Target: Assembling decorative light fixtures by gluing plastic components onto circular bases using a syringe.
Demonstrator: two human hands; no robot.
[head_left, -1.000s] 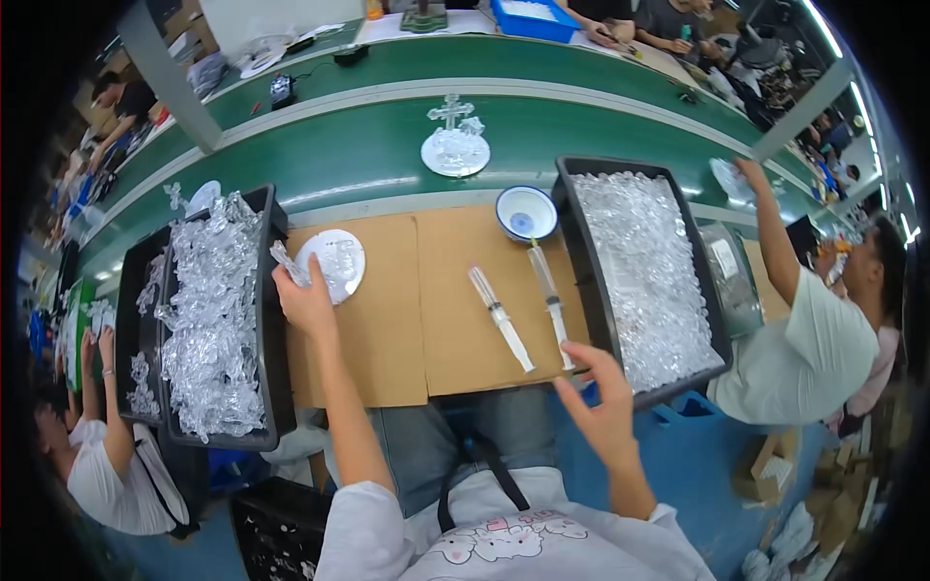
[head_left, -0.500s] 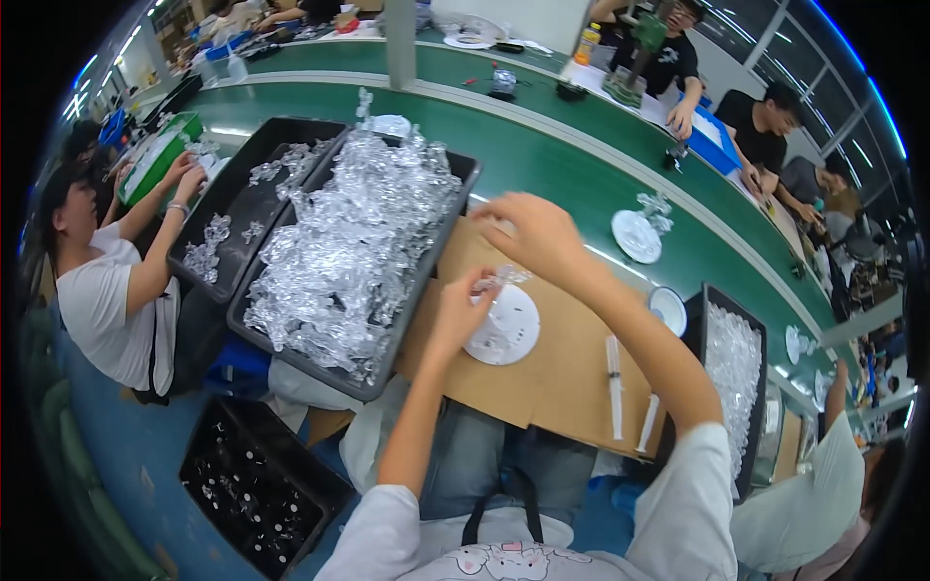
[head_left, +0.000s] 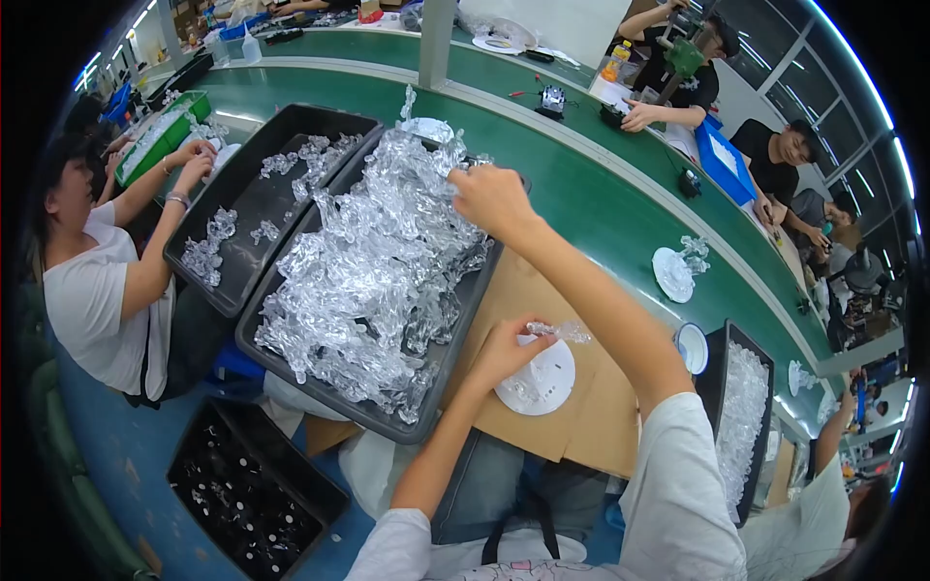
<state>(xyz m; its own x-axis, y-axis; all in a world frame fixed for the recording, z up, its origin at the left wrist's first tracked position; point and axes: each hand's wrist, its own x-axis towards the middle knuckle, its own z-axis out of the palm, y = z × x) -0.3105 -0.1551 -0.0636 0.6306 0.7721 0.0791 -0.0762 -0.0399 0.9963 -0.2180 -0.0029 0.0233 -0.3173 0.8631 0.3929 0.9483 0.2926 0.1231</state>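
Observation:
My left hand is closed on a clear plastic part, held over the upper edge of a round white disc. More clear plastic lies on that disc, near its left side. The disc rests on a sheet of brown cardboard. My right hand reaches across to a heap of clear plastic parts in a black bin. Its fingers are curled together at the heap's upper right edge. What they pinch, if anything, I cannot make out.
Left of the heap stands another black bin with scattered clear parts. At right is a bin of clear pieces beside a white round container. A white disc with clear parts lies on the green bench. Co-workers sit around.
My right hand has moved left from above the cardboard to the heap of clear parts. My left hand still holds its part at the disc. The whole view has shifted.

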